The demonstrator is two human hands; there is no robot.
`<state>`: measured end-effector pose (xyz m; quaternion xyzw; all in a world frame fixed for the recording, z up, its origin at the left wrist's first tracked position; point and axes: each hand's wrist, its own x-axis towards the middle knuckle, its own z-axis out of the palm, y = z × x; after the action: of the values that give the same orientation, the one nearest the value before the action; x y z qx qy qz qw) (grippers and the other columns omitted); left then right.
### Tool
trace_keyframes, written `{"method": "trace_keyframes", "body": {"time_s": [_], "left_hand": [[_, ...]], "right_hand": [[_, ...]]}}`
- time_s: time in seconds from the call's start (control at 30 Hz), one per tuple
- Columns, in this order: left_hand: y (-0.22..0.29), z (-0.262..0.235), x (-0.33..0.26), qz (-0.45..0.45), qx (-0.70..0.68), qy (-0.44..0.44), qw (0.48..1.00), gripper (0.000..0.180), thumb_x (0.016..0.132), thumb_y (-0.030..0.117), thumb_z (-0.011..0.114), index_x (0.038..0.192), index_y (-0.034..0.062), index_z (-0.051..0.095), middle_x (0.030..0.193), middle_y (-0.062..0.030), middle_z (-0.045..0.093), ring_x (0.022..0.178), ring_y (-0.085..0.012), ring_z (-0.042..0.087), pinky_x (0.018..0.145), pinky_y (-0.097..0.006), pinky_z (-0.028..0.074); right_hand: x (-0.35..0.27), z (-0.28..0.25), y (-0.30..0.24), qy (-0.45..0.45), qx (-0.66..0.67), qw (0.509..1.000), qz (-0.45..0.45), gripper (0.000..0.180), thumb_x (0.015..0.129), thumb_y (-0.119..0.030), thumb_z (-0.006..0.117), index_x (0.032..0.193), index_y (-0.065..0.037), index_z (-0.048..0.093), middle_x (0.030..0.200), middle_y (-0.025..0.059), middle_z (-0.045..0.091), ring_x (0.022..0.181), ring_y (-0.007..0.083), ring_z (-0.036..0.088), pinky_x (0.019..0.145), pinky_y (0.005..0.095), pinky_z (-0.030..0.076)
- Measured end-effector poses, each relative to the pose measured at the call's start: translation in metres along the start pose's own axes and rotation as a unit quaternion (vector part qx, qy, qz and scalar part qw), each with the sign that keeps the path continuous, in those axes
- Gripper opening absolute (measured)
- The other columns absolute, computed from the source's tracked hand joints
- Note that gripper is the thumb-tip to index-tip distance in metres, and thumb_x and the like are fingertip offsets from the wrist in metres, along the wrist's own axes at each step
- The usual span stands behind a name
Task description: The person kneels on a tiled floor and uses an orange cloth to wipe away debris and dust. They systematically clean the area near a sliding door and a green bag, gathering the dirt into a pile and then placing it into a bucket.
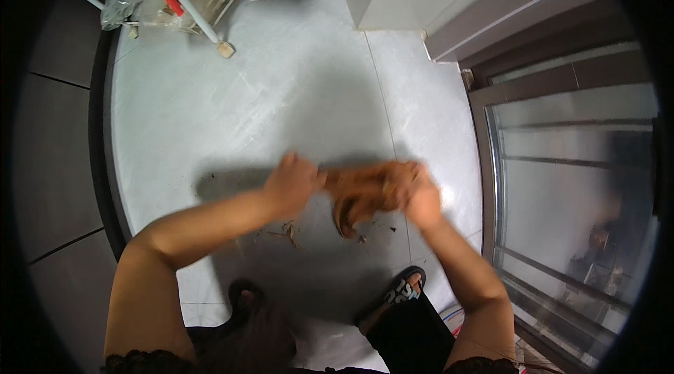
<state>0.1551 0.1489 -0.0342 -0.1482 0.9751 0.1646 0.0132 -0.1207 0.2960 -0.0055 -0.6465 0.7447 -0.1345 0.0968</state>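
Note:
A brown, crumpled cloth [365, 181] stretches between my two hands above the tiled floor, with a loose fold hanging below it. Its left end is in the closed fist of my left hand [291, 181]. My right hand [421, 195] grips the bunched right end. Both hands and the cloth are smeared by motion, so single fingers are hard to make out. Scraps of dry brown debris [288, 233] lie on the floor below and left of the cloth, with smaller bits under its hanging fold.
A pale metal rack [189, 9] with plastic bags and a red-handled item stands at the far left. A framed glass door [576, 184] runs along the right, dark panels [60, 142] along the left. My sandalled foot [407, 286] rests on the grey floor [246, 107].

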Motion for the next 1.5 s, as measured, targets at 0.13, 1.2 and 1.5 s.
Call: {"method": "trace_keyframes", "body": {"time_s": [0.13, 1.2, 1.5], "left_hand": [[-0.019, -0.024, 0.131, -0.066, -0.014, 0.142, 0.987, 0.041, 0.083, -0.001, 0.054, 0.121, 0.0138, 0.065, 0.093, -0.0054, 0.058, 0.095, -0.0237, 0.052, 0.087, -0.039, 0.036], [0.132, 0.075, 0.250, 0.008, -0.036, -0.024, 0.999, 0.026, 0.094, 0.014, 0.051, 0.115, 0.0125, 0.066, 0.102, -0.0065, 0.059, 0.105, -0.0245, 0.053, 0.094, -0.040, 0.038], [0.211, 0.083, 0.192, 0.140, 0.036, -0.147, 0.979, 0.022, 0.086, 0.015, 0.057, 0.102, 0.0094, 0.070, 0.104, -0.0030, 0.064, 0.109, -0.0211, 0.052, 0.096, -0.040, 0.036]], "right_hand": [[0.061, -0.043, 0.068, 0.091, -0.095, 0.991, 0.035, 0.038, 0.081, -0.006, 0.063, 0.116, -0.021, 0.068, 0.119, 0.0117, 0.059, 0.099, 0.0323, 0.060, 0.080, 0.0397, 0.055], [-0.071, 0.004, 0.198, 0.109, -0.133, 0.969, 0.175, 0.038, 0.086, -0.026, 0.066, 0.123, -0.018, 0.063, 0.140, 0.0109, 0.047, 0.117, 0.0392, 0.047, 0.098, 0.0465, 0.043], [-0.204, 0.032, 0.105, -0.121, -0.083, 0.873, 0.465, 0.038, 0.089, -0.019, 0.057, 0.122, 0.000, 0.055, 0.129, 0.0203, 0.054, 0.118, 0.0343, 0.054, 0.097, 0.0420, 0.047]]}}
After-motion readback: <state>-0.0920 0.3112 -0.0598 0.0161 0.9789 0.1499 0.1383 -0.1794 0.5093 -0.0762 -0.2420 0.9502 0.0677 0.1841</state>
